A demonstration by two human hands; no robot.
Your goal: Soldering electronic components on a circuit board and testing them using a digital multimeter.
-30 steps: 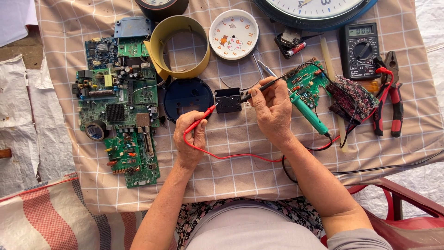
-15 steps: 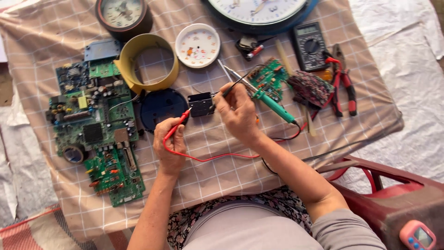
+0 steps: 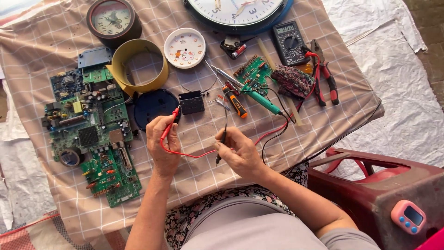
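Left hand [image 3: 163, 144] gripping red probe [image 3: 169, 126], right hand [image 3: 239, 151] black probe [image 3: 221, 144]

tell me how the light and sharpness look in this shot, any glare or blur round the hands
Head view: bright, even daylight with soft, short shadows; the white sheet at right is nearly washed out. The left hand with the red probe and the right hand with the black probe are sharp; edges bow slightly.

Showing two hands: left hand [image 3: 163, 146], right hand [image 3: 240, 153]. Two probes: red probe [image 3: 169, 126], black probe [image 3: 221, 143]. One multimeter [image 3: 290, 42]. Three clock dials (far side). Two big circuit boards left, one small green board [image 3: 252, 69]. One pliers [image 3: 325, 74].
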